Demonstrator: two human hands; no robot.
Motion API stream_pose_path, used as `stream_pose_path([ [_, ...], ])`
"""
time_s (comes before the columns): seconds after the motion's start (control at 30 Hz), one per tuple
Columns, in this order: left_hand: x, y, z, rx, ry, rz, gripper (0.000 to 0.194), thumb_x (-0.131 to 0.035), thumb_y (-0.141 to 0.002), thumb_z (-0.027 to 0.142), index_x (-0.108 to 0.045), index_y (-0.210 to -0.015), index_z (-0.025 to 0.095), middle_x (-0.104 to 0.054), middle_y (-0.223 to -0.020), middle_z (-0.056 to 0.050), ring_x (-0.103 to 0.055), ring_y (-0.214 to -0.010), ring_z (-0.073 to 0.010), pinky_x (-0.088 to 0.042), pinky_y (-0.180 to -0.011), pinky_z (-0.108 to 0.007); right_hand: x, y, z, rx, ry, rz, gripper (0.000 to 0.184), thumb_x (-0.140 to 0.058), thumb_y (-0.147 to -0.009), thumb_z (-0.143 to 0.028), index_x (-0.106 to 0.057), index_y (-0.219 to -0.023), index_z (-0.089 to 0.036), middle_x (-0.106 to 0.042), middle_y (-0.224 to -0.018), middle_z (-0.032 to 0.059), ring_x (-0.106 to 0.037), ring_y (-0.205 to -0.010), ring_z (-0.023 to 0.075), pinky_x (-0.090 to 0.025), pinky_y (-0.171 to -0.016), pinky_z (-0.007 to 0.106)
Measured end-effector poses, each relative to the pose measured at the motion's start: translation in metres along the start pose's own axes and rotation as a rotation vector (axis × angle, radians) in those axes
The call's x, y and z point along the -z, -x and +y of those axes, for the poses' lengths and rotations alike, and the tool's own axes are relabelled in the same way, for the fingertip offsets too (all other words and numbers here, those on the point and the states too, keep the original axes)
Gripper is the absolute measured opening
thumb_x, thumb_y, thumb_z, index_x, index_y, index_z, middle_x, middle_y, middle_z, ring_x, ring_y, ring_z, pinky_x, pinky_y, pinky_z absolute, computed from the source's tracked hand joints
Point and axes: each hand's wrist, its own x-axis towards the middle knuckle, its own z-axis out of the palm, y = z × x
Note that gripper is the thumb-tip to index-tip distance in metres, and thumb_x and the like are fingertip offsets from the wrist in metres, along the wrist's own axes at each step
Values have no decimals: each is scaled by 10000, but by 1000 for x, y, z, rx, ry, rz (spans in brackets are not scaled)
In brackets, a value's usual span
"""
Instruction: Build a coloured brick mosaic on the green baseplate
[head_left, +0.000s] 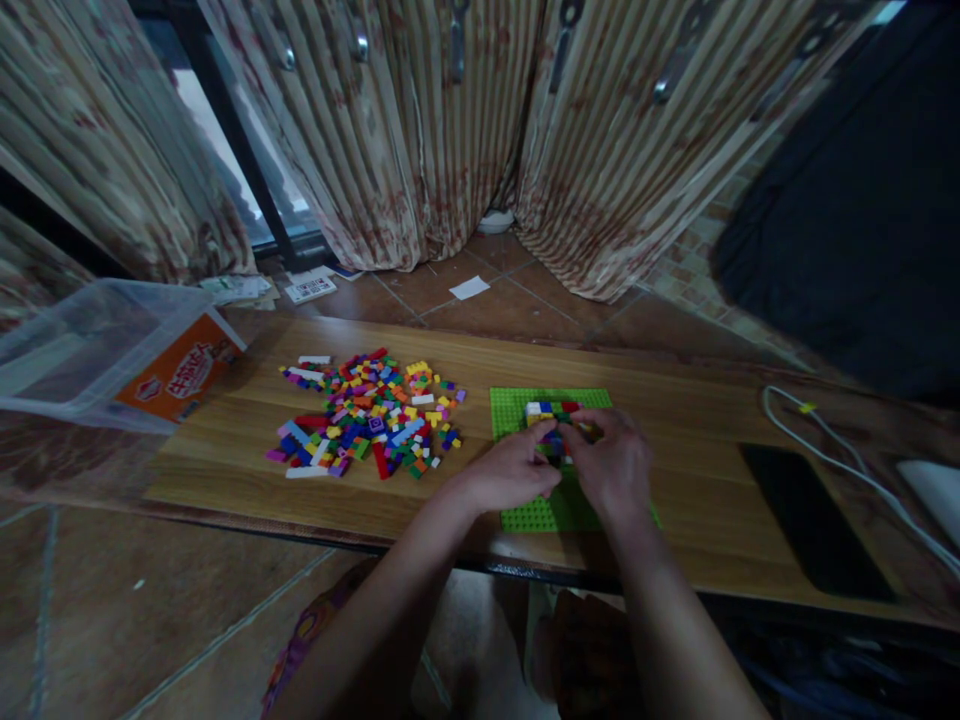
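A green studded baseplate (525,518) lies on the table, and a small build of toy bricks (551,408) in white, blue, red and yellow stands on it. From the left, my left hand (514,470) reaches over the plate, its thumb and fingers bent against the near side of the build. My right hand (613,462) comes in from the other side with its fingers closed at the bricks. Both sets of fingertips meet near the middle of the build and partly cover it. Whichever single brick lies between them is hidden.
Left of the plate spreads a pile of loose colourful bricks (375,410). A clear plastic box (90,300) with an orange label stands at the table's left end. On the right lie a black phone-like slab (814,520) and a white cable (825,445). Curtains (390,150) hang behind.
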Motion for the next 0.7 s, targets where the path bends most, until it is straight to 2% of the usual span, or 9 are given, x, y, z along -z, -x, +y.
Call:
stream_pose_path([
  [0.27,-1,0,1,13,30,-1,847,-509,-655,141,-314,-1478,143,-535,-542,62,-418,-435,-107,-314,-456,-230,-2,-2,2,-8,-62,13,231,-607,-795,-399,-696,-746,-192,-665,-808,79,-610,-726,229,-453,-686,352],
  [0.57,2,2,7,49,-73,-59,841,-506,-714,159,-222,-1505,142,-550,-609,49,-456,-498,-105,-379,-530,-227,-2,-2,0,16,-136,-9,221,-569,-811,-341,-701,-708,-196,-632,-769,43,-581,-679,181,-433,-646,307],
  [0.7,3,3,9,55,-100,-64,820,-497,-720,148,-239,-1499,151,-550,-626,45,-467,-519,-105,-389,-546,-223,-4,-1,0,54,-113,-11,233,-545,-821,-309,-682,-672,-193,-621,-746,44,-581,-707,190,-431,-675,315],
])
